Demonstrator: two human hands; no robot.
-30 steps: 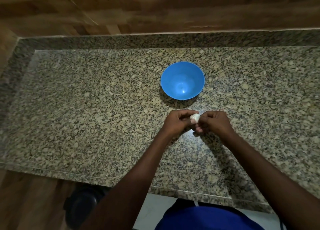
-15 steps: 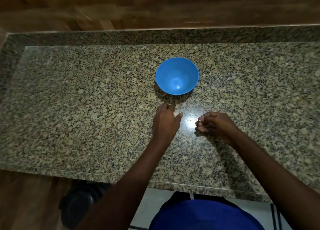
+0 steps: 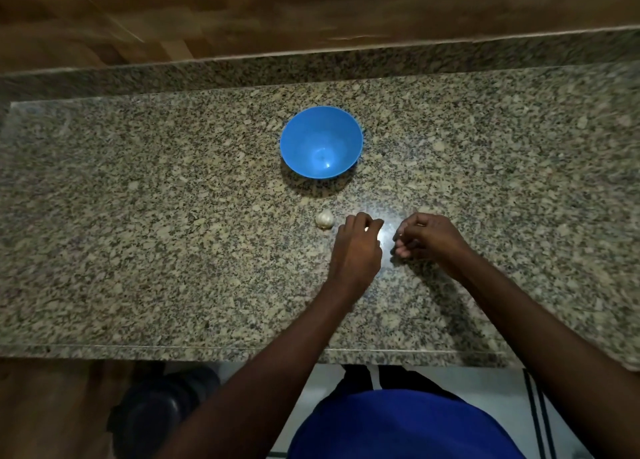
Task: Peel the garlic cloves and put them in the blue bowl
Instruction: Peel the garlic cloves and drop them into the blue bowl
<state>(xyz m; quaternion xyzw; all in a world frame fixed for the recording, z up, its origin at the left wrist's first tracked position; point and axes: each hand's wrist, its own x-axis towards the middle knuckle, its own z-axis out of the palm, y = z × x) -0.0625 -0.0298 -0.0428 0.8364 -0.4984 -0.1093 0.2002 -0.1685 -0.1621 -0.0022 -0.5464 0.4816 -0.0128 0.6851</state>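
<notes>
The blue bowl (image 3: 300, 136) stands empty on the granite counter, just beyond my hands. A whitish garlic bulb (image 3: 324, 219) lies on the counter in front of the bowl, just left of my left hand. My left hand (image 3: 358, 247) hovers beside it with loosely curled fingers and holds nothing. My right hand (image 3: 427, 238) is to the right, its fingers curled inward. A small pale garlic clove (image 3: 400, 232) shows pinched at its fingertips, mostly hidden by the fingers.
The speckled granite counter (image 3: 156, 233) runs left to right, with a raised granite back edge (image 3: 242, 67) and a wooden wall behind. Its front edge lies near my body. A dark round object (image 3: 156, 413) sits on the floor below at the left.
Both hands held the garlic together a second ago. My left hand then set the bulb down in front of the bowl and drew back right. My right hand stayed put.
</notes>
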